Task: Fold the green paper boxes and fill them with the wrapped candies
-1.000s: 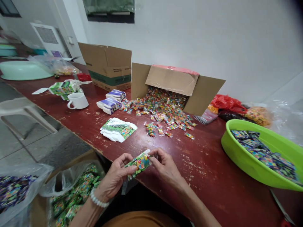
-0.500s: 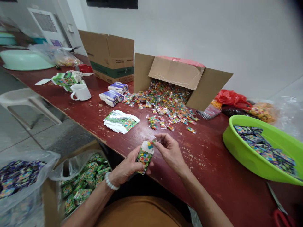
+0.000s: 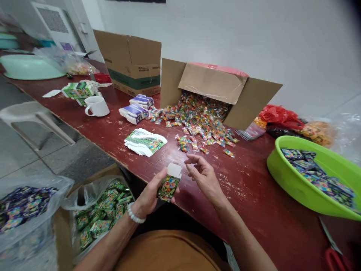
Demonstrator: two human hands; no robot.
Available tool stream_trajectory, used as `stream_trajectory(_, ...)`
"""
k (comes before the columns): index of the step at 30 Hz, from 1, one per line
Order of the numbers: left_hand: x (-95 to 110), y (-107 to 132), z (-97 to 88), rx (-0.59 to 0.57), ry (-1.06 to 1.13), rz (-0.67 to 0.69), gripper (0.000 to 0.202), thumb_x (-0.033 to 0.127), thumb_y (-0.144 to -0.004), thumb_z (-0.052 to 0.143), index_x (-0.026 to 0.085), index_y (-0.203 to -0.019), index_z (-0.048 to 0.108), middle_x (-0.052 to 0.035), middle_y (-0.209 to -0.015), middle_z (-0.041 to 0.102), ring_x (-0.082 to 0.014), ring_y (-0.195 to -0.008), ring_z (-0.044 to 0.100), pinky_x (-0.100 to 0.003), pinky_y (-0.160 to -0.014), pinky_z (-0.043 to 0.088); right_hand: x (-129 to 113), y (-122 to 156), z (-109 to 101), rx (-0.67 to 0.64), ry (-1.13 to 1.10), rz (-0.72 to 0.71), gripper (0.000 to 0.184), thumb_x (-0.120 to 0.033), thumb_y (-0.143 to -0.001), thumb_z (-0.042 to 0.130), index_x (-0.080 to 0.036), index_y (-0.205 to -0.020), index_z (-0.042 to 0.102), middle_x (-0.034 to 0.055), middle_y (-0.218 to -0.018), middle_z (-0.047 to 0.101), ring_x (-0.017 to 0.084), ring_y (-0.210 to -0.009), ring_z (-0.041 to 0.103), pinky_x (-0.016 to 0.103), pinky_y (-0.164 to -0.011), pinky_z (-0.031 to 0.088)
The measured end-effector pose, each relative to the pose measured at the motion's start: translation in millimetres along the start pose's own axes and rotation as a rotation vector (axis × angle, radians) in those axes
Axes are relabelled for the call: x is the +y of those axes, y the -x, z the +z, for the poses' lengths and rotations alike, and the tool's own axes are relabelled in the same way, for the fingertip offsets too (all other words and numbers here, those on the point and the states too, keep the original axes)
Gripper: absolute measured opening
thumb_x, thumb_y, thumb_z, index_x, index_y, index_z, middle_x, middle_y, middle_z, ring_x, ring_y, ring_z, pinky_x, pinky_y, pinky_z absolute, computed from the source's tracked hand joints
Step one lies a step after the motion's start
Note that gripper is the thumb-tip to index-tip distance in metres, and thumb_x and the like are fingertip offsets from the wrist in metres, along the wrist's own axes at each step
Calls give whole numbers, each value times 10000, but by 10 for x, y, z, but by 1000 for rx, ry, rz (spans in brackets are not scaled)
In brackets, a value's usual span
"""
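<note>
My left hand (image 3: 152, 192), with a pale beaded bracelet at the wrist, grips a small green printed candy box (image 3: 169, 187) at the table's front edge. Its white top flap stands up. Just right of the box, my right hand (image 3: 203, 175) hovers with fingers apart and nothing visible in them. Beyond my hands lies a fanned stack of flat green and white cartons (image 3: 145, 142). Small wrapped candies (image 3: 203, 124) in many colours spill over the table from a cardboard box (image 3: 214, 84) on its side. What is inside the small box is hidden.
On the right stand a lime-green basin (image 3: 282, 177) of dark packets and red-handled scissors (image 3: 332, 248). A white mug (image 3: 96, 106), purple cartons (image 3: 134, 114) and another cardboard box (image 3: 132, 64) are farther back. Below left are bags of purple packets (image 3: 25, 205) and green packets (image 3: 101, 218).
The candy that my right hand held at the box's mouth is gone from its fingers. That hand has drawn slightly away to the right, and its fingers have parted.
</note>
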State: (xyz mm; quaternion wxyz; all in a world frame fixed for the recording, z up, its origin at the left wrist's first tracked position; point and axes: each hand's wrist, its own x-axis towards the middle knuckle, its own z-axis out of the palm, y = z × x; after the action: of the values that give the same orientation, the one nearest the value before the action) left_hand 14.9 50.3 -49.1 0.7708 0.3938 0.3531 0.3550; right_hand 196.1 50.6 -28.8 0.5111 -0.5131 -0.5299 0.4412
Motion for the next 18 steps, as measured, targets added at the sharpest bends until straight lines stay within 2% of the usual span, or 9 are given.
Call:
stream_trajectory(2,-14,-10,3,18,45,-13,515,572,-903,424,104,-1002,614,-77,-681,641,-165,-511,572,-278,-510,494,15,13,21,-32,-80,65,416,-390,-777,695,-198,-1130,587,32,-964,644,102,-639,540,243,-598,469)
stream_trajectory(5,-42,-17,21,14,32,36,403,493,-892,500,116,-932,637,-78,-691,661,-163,-526,577,-256,-489,483,68,53,100,-145,-177,115,448,-356,-726,758,-202,-1112,590,24,-926,655,114,-665,572,247,-625,487)
stream_trajectory(7,-66,-13,32,5,-4,77,358,459,-868,558,114,-905,647,-73,-679,660,-160,-531,576,-244,-478,483,112,78,168,-246,-243,166,462,-366,-729,765,-205,-1120,580,4,-837,653,115,-601,575,247,-573,488)
stream_trajectory(9,-84,-7,38,0,-17,110,341,439,-849,603,112,-928,655,-65,-665,654,-157,-534,574,-234,-464,485,149,97,229,-305,-288,189,383,-397,-755,743,-197,-1049,600,-14,-741,637,112,-521,555,245,-513,478)
stream_trajectory(11,-90,-3,39,2,35,109,326,426,-845,627,121,-957,656,-59,-675,657,-158,-540,583,-231,-459,494,168,111,264,-255,-260,113,249,-403,-798,700,-184,-897,635,-4,-713,636,120,-530,565,248,-515,481)
stream_trajectory(13,-82,-5,40,1,143,42,312,434,-863,617,131,-926,654,-58,-682,660,-157,-528,594,-237,-460,510,164,125,265,-116,-115,-76,187,-362,-837,661,-179,-798,665,24,-760,663,142,-633,609,262,-597,504)
stream_trajectory(15,-66,-10,42,-25,256,-83,370,482,-897,559,125,-892,654,-66,-665,655,-160,-498,598,-249,-449,519,141,143,238,-32,89,-282,150,-309,-866,632,-189,-812,703,44,-819,693,161,-739,638,280,-697,511)
stream_trajectory(16,-57,-13,45,-43,300,-138,416,508,-916,513,119,-900,656,-72,-656,652,-163,-483,599,-256,-441,520,124,153,219,-41,174,-351,148,-293,-883,611,-196,-847,717,48,-833,702,166,-768,646,286,-726,510)
stream_trajectory(18,-43,-18,53,-67,358,-195,472,531,-946,429,119,-986,656,-79,-663,656,-176,-474,609,-271,-431,522,90,174,186,-121,265,-392,184,-287,-917,559,-206,-915,724,53,-855,716,171,-788,660,286,-729,518)
